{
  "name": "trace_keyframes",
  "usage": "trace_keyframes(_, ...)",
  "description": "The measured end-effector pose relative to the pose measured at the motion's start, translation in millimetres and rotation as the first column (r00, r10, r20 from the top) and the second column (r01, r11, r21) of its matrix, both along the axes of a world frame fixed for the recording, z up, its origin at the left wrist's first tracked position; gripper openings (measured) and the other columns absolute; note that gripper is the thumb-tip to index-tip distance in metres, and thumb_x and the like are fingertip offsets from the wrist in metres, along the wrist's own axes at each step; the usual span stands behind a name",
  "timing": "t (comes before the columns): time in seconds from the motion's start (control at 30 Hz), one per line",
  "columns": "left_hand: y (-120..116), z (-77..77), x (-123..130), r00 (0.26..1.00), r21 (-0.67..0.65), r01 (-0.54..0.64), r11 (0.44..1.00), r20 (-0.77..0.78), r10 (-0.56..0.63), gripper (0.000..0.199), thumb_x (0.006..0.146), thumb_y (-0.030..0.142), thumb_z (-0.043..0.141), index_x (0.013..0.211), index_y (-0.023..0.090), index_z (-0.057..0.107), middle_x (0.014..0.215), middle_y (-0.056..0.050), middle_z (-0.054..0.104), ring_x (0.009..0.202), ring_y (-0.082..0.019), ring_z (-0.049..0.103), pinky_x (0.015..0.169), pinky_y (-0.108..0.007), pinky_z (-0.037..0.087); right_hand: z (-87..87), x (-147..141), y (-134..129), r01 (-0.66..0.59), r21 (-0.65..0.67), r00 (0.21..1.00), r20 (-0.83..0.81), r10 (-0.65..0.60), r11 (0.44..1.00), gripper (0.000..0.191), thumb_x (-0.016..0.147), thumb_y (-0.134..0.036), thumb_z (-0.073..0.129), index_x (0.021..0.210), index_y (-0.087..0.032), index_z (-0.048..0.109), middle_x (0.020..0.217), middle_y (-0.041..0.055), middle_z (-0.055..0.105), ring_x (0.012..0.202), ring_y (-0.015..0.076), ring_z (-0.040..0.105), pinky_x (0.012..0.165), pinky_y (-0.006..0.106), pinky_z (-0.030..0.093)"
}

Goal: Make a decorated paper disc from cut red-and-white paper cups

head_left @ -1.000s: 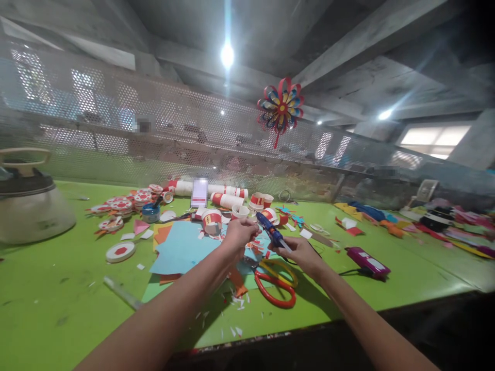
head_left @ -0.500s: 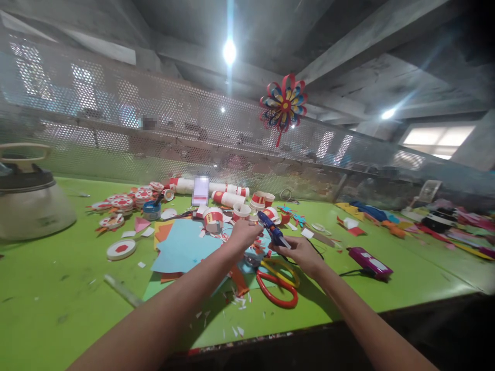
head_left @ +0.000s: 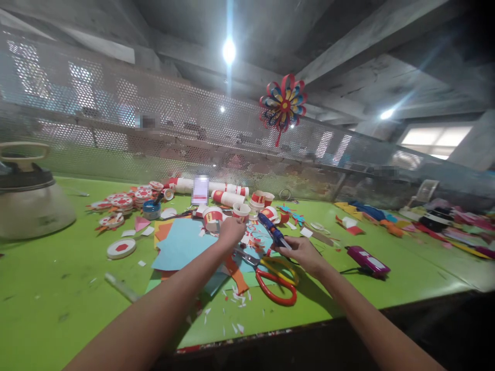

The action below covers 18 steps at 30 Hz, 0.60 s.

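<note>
Just below the middle of the frame, I see the right hand (head_left: pixel 299 253) wrapped around a blue glue gun (head_left: pixel 273 230). The gun's nose points up and to the left, and a pale stick (head_left: pixel 286 245) shows at its back end. A little to the left, the left hand (head_left: pixel 232 232) is above the blue paper (head_left: pixel 178 250), with its fingers curled close together. I can't tell if it has hold of anything, or if it touches the small paper cup (head_left: pixel 241 210) behind it.

Lower down, near the bottom middle, big scissors (head_left: pixel 263 288) with one red and one yellow handle lie by an orange paper strip (head_left: pixel 236 278). Toward the right edge, a purple box (head_left: pixel 367 262) sits on the green table (head_left: pixel 50 288). On the left I see a white disc (head_left: pixel 121 248) with a red shape in its middle.
</note>
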<state>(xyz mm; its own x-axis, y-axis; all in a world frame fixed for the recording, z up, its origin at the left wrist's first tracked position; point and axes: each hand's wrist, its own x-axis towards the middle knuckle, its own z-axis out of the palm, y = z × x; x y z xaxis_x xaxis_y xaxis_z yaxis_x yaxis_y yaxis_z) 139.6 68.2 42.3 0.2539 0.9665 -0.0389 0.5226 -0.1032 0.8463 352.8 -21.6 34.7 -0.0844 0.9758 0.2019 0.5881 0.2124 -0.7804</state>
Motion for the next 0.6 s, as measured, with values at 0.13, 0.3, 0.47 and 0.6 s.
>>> trace_keyframes(0.13,7.8,-4.9,-13.1,0.994,0.075,0.02,0.997,-0.111,-0.011,0.033,0.09,0.032,0.057,0.119,0.016,0.055,0.12,-0.009,0.058,0.1,-0.023,0.06,0.083,-0.043,0.052,7.4,35.0,1.0,0.097,0.053,0.975,0.196,-0.106,0.994,0.035,0.074,-0.037,0.066,0.102,-0.016,0.073,0.097,0.0082,0.075,0.088,0.0284,0.066,0.08,0.041,0.051)
trace_keyframes(0.3,9.6,0.5,-23.7,0.982,0.12,0.132,0.984,-0.154,-0.113,0.031,0.09,0.032,0.057,0.118,0.018,0.056,0.121,-0.009,0.058,0.101,-0.023,0.06,0.084,-0.042,0.052,5.7,85.7,-0.6,0.176,0.078,0.899,0.394,-0.192,0.981,0.022,0.078,-0.032,0.069,0.093,-0.015,0.071,0.096,0.0085,0.071,0.09,0.0241,0.064,0.087,0.045,0.047)
trace_keyframes(0.47,10.8,1.6,-33.8,0.984,0.09,0.163,0.983,-0.089,-0.155,0.031,0.09,0.032,0.056,0.118,0.017,0.057,0.121,-0.009,0.058,0.101,-0.023,0.06,0.084,-0.043,0.052,-3.2,102.2,-7.9,0.153,0.037,0.885,0.438,-0.154,0.987,0.026,0.083,-0.038,0.066,0.096,-0.015,0.069,0.097,0.0066,0.071,0.09,0.0202,0.065,0.086,0.043,0.049)
trace_keyframes(0.6,5.9,-0.5,-27.3,0.981,0.03,0.177,0.984,0.072,-0.178,0.032,0.09,0.032,0.057,0.118,0.017,0.057,0.12,-0.009,0.058,0.1,-0.023,0.06,0.083,-0.043,0.052,2.8,94.1,-12.3,0.121,0.027,0.926,0.357,-0.122,0.992,0.041,0.074,-0.045,0.067,0.101,-0.016,0.073,0.097,0.0086,0.074,0.088,0.0262,0.067,0.08,0.04,0.052)
